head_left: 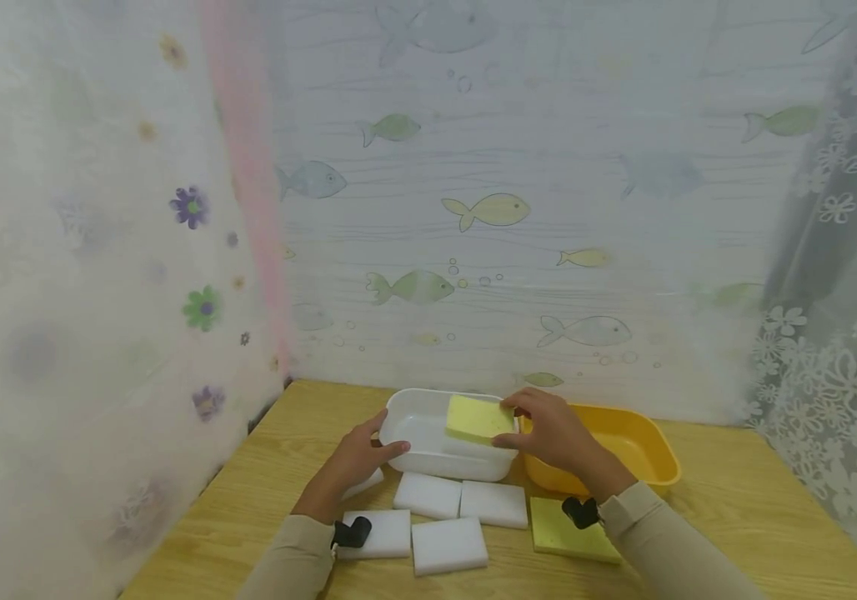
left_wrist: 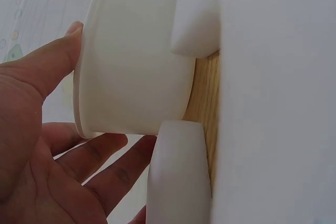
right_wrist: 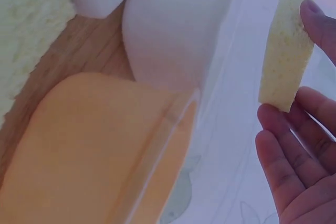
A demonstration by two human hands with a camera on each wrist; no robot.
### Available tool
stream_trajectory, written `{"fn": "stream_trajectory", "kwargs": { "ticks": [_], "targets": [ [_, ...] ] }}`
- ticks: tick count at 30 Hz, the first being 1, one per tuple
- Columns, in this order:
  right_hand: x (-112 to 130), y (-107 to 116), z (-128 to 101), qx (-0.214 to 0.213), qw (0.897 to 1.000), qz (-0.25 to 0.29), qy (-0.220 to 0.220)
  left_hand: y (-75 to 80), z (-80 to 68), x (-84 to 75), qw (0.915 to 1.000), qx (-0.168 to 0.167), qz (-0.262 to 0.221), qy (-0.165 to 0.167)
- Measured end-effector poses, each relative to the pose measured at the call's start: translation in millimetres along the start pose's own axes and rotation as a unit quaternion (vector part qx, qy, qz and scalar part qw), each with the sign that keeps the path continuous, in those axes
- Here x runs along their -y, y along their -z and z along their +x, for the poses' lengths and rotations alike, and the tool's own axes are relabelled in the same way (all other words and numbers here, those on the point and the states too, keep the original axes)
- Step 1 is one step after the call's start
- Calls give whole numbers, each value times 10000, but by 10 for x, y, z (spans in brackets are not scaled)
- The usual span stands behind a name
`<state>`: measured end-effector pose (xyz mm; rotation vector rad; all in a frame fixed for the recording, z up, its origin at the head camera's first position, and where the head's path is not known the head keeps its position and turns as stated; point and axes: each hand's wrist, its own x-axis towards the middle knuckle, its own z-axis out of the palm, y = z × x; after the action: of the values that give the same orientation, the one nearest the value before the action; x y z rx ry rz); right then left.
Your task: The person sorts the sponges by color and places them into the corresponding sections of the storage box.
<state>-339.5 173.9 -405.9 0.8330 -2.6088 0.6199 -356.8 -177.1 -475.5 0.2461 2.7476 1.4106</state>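
My right hand (head_left: 552, 429) pinches a yellow sponge (head_left: 473, 419) by its right end, thumb on one edge and fingers on the other. The sponge is raised over the white plastic basin (head_left: 428, 462); in the right wrist view the yellow sponge (right_wrist: 287, 45) appears edge-on. At the left end of the basin, my left hand (head_left: 357, 457) grips the rim, its thumb along the near side. The left wrist view has the thumb at the rim of the white basin (left_wrist: 131, 77) and the fingers curled round its end.
Several white sponges (head_left: 449, 546) lie on the wooden table (head_left: 248, 517) in front of the basin. An orange-yellow basin (head_left: 642, 450) stands against the white one's right side. Another yellow sponge (head_left: 567, 533) lies in front of it, partly under the right forearm. Behind hangs a fish-patterned curtain (head_left: 518, 275).
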Motion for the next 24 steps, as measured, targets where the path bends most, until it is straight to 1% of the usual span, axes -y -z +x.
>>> {"fn": "stream_trajectory", "kwargs": {
  "ticks": [4, 10, 15, 20, 24],
  "targets": [
    [36, -61, 127, 67, 10000, -11, -25, 3, -8, -23, 10000, -10, 2, 16],
    [100, -129, 290, 386, 9986, 103, -356, 7, -40, -69, 10000, -22, 11, 22],
    [137, -188, 401, 552, 9961, 281, -629, 7, -29, -50, 10000, 20, 51, -26],
    [159, -258, 499, 666, 9940, 499, -717, 16, -24, -39, 9999, -5, 96, -60],
    [186, -305, 556, 692, 9922, 603, -841, 13, -13, -35, 9999, 8, 44, -101]
  ]
}}
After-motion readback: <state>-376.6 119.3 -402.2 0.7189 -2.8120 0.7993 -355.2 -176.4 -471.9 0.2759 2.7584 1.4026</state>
